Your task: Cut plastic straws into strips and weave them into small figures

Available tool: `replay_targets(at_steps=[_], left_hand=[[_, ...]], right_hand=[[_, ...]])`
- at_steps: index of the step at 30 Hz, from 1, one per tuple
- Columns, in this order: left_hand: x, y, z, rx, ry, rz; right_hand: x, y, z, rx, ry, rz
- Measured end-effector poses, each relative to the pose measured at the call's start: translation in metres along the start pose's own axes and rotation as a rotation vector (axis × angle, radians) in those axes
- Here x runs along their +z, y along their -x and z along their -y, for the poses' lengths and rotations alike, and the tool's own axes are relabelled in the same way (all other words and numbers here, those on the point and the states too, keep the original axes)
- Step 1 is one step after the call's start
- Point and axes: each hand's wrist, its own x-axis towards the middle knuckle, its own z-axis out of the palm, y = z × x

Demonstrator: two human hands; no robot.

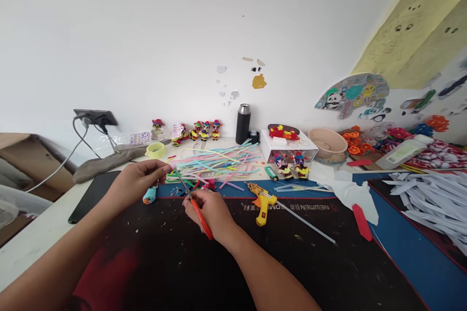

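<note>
My right hand (pixel 209 214) is closed round a pair of scissors (pixel 200 217) with orange handles, its blades pointing up and left. The blade tips come close to the fingertips of my left hand (pixel 146 177), which pinch something small and pinkish, too small to name. Behind both hands lies a loose heap of pastel strips (pixel 222 160). A small light-blue item (pixel 150 195) rests on the mat just below my left fingers. To the right of the scissors lies a yellow hot glue gun (pixel 263 206) with a long glue stick out of its back.
A dark desk mat (pixel 175 267) covers the front. A black flask (pixel 243 124), several colourful figurines (pixel 206 131) and a white box (pixel 292 145) stand along the wall. White paper strips (pixel 434 204) pile up at right; a black tablet-like slab (pixel 93 197) lies at left.
</note>
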Motion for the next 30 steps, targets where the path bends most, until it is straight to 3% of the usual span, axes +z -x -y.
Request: replay_targets(at_steps=[9,15,25,30], left_hand=[[0.011,-0.004,0.003,0.240,-0.518,-0.112],[0.012,-0.002,-0.002,0.338,-0.723,-0.201],[0.020,-0.010,-0.002,0.407,-0.529,-0.201],[0.019,-0.014,0.002,0.339,-0.485,-0.123]], right_hand=[[-0.002,0.001,0.002,0.177,-0.209,0.099],[-0.005,0.000,0.007,0.222,-0.370,0.154],[-0.012,0.001,0.019,0.275,-0.459,0.191],[-0.011,0.002,0.015,0.235,-0.444,0.211]])
